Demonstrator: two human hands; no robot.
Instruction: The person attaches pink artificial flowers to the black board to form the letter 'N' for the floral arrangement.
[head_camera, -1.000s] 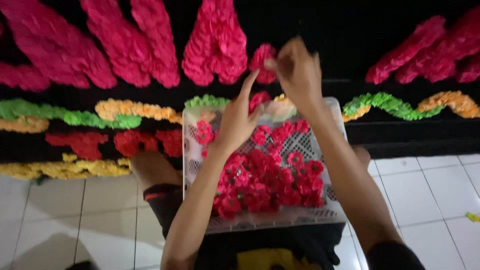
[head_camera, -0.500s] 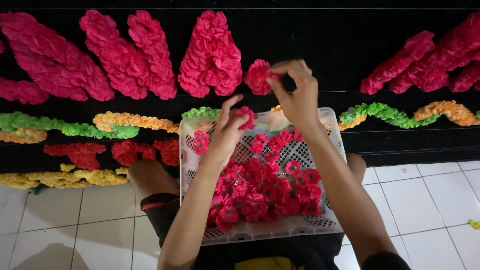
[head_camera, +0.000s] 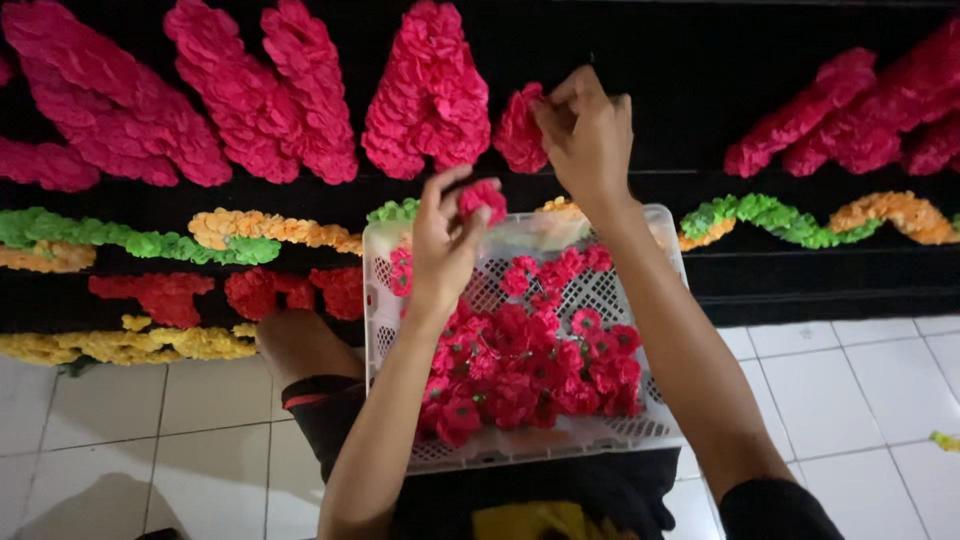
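Observation:
A white perforated plastic basket (head_camera: 660, 432) rests on my lap, filled with several pink-red paper flowers (head_camera: 520, 365). My left hand (head_camera: 445, 245) is raised above the basket's far edge and pinches one pink paper flower (head_camera: 484, 198) between its fingertips. My right hand (head_camera: 588, 132) reaches up to the black board (head_camera: 660, 90) and presses a pink flower cluster (head_camera: 520, 130) against it, beside a tall pink flower shape (head_camera: 428, 95).
The black board carries more pink flower shapes (head_camera: 250, 90), also at the right (head_camera: 850, 100). Below run green, orange (head_camera: 270, 228), red (head_camera: 250, 292) and yellow (head_camera: 120, 345) flower garlands. White floor tiles (head_camera: 140, 440) lie around my legs.
My left hand has lifted out of the basket with a flower. My right hand stays on the pink cluster on the board while the view has tilted down slightly.

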